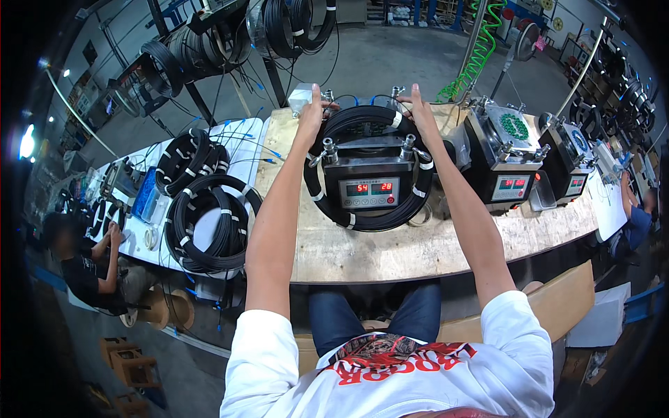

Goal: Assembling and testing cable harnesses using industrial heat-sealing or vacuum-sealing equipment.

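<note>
My left hand (315,111) reaches to the far left corner of a black boxy machine (334,173) with a red-lit display. Its thumb points up and its fingers curl inward beside a metal corner post (328,97). At the far right corner my right hand (420,111) mirrors it, thumb up, fingertips at another metal post (397,92). What the fingers hold is too small to make out. A coil of black cable (376,224), bound with white ties, hangs around the machine, between my forearms. Short blue pieces (375,99) show between the posts.
Two similar machines (514,184) stand to the right, green rings on the nearer one's top. More black cable coils (209,223) lie on the white table at left. A clear block (301,97) sits by my left hand. People (90,268) sit at both sides.
</note>
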Action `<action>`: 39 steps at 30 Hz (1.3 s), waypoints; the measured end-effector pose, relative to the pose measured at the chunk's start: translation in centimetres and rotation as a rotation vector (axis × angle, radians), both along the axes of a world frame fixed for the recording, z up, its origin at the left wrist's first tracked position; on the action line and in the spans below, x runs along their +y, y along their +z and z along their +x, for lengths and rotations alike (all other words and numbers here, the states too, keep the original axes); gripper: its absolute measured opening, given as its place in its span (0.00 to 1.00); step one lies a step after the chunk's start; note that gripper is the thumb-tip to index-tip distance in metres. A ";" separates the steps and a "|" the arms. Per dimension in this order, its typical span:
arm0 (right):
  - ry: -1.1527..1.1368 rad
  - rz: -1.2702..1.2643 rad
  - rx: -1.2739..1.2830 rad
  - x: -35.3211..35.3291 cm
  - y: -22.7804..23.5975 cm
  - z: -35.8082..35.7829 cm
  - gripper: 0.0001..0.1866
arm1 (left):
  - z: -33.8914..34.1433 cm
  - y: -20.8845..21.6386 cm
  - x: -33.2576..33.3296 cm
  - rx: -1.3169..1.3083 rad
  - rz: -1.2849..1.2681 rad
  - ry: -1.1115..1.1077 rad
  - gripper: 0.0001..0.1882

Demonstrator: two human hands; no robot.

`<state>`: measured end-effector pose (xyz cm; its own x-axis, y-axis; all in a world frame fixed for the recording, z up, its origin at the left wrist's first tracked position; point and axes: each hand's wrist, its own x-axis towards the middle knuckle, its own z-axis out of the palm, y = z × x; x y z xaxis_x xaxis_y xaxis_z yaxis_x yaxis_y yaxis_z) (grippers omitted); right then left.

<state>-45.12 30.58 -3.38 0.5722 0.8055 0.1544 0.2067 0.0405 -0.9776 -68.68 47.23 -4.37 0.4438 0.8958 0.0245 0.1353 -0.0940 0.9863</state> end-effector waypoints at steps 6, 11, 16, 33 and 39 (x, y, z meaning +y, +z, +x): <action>0.062 -0.037 -0.016 -0.1 0.3 -0.2 0.45 | -0.2 -0.1 0.1 0.050 0.035 0.055 0.54; 0.096 0.033 0.072 0.3 -0.2 0.1 0.44 | -0.3 0.0 -0.1 0.061 0.089 0.076 0.54; 0.021 0.074 0.048 0.5 -0.7 0.6 0.43 | 0.0 0.6 -0.7 0.033 0.066 0.028 0.53; 0.161 0.060 0.091 0.2 -0.1 -0.2 0.43 | -0.1 0.3 -0.8 0.051 0.129 0.096 0.55; 0.069 0.016 0.048 0.0 -0.2 0.4 0.43 | 0.1 0.7 -0.8 0.023 0.080 0.035 0.54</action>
